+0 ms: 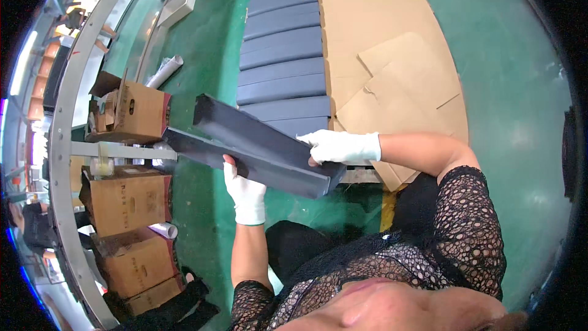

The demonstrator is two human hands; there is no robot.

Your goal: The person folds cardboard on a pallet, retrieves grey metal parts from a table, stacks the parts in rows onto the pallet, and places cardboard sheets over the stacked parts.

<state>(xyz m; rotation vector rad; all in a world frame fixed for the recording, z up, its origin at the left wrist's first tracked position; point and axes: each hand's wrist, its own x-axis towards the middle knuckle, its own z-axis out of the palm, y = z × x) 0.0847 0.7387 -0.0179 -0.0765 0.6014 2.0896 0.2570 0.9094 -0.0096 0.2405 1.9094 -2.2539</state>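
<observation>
A long, dark blue-grey folded box point(257, 168) slants across the space in front of me, its two long halves spread apart in a V. My left hand point(246, 195), in a white glove with bare fingertips, grips the lower edge of the nearer half, thumb on its outer face. My right hand point(342, 146), gloved the same way, holds the right end of the farther half, fingers curled over its edge. Beyond the hands lies a row of similar dark blue-grey boxes point(282, 64), set side by side.
Brown cardboard sheets point(401, 86) lie right of the row. Open brown cartons point(144, 110) stand on the left beside a grey metal frame point(61, 141). A white roll point(165, 72) and a white box point(177, 7) rest on the green floor point(205, 43). Other people are partly visible at far left.
</observation>
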